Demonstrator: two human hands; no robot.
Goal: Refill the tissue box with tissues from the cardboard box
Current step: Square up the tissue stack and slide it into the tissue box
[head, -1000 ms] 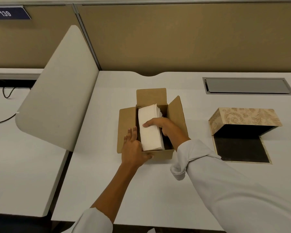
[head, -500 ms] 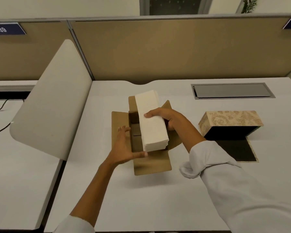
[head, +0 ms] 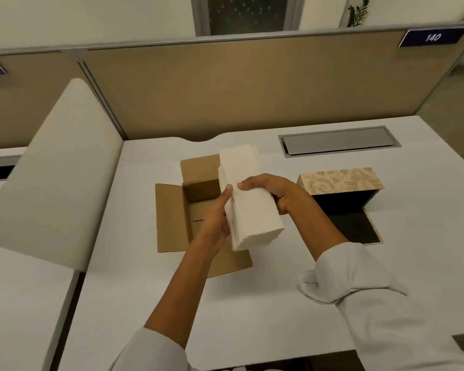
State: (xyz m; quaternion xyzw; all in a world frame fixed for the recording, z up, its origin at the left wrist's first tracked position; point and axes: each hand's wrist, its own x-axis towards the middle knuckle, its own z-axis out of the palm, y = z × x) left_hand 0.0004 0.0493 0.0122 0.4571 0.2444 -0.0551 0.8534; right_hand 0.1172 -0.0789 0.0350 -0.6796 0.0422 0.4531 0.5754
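Head view, tissues: you are holding the thick white stack of folded tissues (head: 248, 199) up above the open brown cardboard box (head: 172, 218), clear of its walls.
Head view, left hand: your left hand (head: 216, 220) is gripping the stack's left edge, thumb on the top face.
Head view, right hand: your right hand (head: 272, 192) is closing around the right side, fingers curling over the top.
Head view, cardboard box: it is sitting on the white desk (head: 252, 303) with its flaps spread; the part of its inside that shows looks empty.
Head view, tissue box: the gold-patterned rectangular tissue box (head: 340, 180) is lying on its side just right of your right hand, its dark open bottom facing you and its flap (head: 356, 227) flat on the desk.
Step in hand: you are likely carrying the stack to that opening.
Doing it well: keep both hands squeezing evenly so no sheets are fanning out, line the stack's long side up with the opening, and slide it in level.
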